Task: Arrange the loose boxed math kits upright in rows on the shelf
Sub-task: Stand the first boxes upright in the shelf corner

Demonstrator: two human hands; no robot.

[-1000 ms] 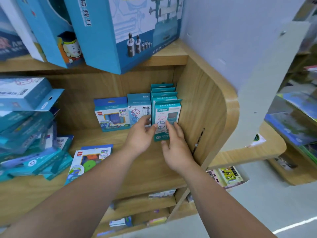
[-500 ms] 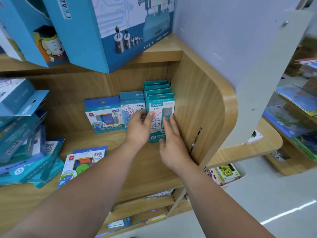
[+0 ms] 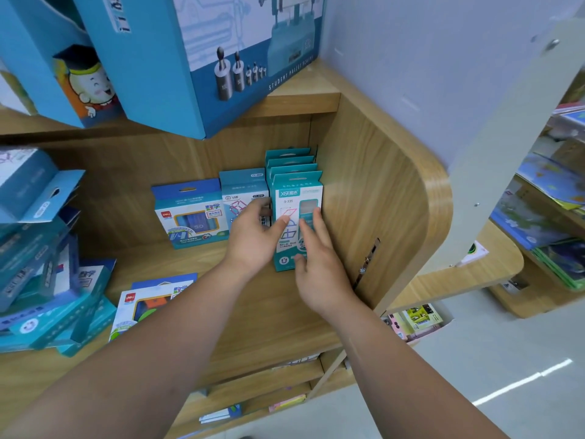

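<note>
Both hands flat, fingers spread, left hand (image 3: 253, 237) and right hand (image 3: 319, 264) on front teal box (image 3: 296, 217): press squarely back against row, keeping it upright beside shelf wall (image 3: 373, 201).

Both my forearms are bare from the bottom edge of view up to the wrists. No sleeve, cuff, watch or band shows on either. My left hand (image 3: 253, 239) has no glove and no ring that I can make out. My right hand (image 3: 319, 267) is the same. Nails look short and unpainted, though blur hides detail. Fingers are plain, unmarked.
</note>
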